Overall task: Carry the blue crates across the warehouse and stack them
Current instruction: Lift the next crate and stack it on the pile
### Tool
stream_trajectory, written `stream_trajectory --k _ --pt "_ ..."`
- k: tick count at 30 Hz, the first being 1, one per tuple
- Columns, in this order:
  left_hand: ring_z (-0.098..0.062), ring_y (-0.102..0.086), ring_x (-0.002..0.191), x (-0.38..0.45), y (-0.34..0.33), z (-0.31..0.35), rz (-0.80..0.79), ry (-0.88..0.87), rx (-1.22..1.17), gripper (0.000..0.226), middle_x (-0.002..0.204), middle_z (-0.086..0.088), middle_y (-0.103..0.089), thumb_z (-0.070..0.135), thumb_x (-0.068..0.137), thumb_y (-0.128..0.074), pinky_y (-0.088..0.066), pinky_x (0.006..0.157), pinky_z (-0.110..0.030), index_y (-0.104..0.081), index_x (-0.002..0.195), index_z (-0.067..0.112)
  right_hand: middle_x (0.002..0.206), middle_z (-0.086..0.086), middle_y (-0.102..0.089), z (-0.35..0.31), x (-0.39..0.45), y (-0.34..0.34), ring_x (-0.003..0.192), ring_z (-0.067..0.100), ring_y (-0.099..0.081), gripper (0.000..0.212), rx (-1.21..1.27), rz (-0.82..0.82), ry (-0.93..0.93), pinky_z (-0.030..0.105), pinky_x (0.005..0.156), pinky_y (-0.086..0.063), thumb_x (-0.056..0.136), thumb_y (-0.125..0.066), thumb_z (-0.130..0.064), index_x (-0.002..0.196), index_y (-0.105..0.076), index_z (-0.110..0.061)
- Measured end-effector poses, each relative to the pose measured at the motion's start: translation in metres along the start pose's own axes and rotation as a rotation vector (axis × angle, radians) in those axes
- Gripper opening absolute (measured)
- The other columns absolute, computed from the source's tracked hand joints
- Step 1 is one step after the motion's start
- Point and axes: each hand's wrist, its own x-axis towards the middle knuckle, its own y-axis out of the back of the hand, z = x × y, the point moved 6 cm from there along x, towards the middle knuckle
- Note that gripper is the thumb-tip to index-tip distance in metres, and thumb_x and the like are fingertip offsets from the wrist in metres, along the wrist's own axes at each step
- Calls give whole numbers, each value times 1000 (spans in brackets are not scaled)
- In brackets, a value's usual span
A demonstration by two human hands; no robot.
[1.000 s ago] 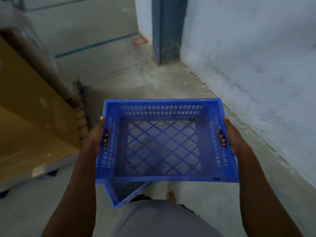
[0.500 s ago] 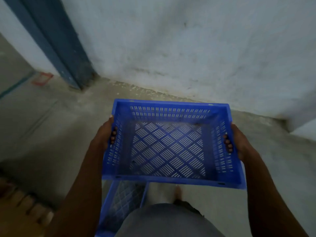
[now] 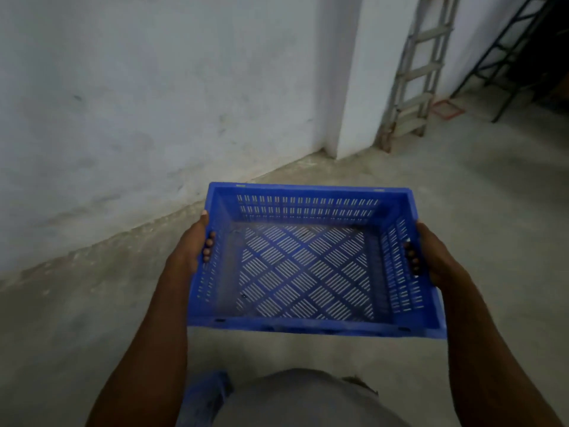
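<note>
Blue crate (image 3: 308, 266), empty, held level at waist height over the concrete floor (image 3: 492, 211). Left hand (image 3: 189, 251) and right hand (image 3: 437, 257) closed on the side handle slots, fingers hooked through. Wall (image 3: 123, 87) close on the left, ladder (image 3: 412, 75) ahead. Advice: keep it level, steer clear of the ladder.

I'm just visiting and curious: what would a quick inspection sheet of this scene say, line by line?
Surface: bare grey concrete floor, dusty along the wall.
Job's things: one blue crate, empty, carried level; a blue shape low by the person's body, too blurred to name.
Clutter: nothing seen.
Grippers: left hand and right hand each grip a side handle, fingers through the slots.
Cables: nothing seen.
Surroundings: whitewashed wall, a ladder leaning by its corner, a dark metal rack, a red floor marking.
</note>
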Motion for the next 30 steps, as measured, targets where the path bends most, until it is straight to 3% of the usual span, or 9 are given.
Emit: stream_trajectory --k 12,22,30 --pt "-13 -29 40 -22 -391 94 -481 -98 292 62 55 2 -37 74 95 -33 -25 44 -26 -48 74 18 56 0 -39 83 -32 321 43 15 -32 53 367 281 -99 26 40 -30 95 -35 -62 75 -47 -14" --pt "-17 -39 43 -43 -688 167 -729 -166 468 59 55 0 -42 70 97 -37 -34 48 -29 -49 75 16 59 2 -38 102 3 520 43 15 -32 59 539 511 -141 23 38 -30 97 -31 -66 77 -46 -13" --pt "-15 -32 40 -62 -931 242 -863 -301 591 59 58 -1 -36 67 100 -30 -27 45 -26 -47 74 16 58 2 -37 86 63 662 38 13 -30 62 635 735 -104 21 34 -27 95 -31 -71 75 -46 -14"
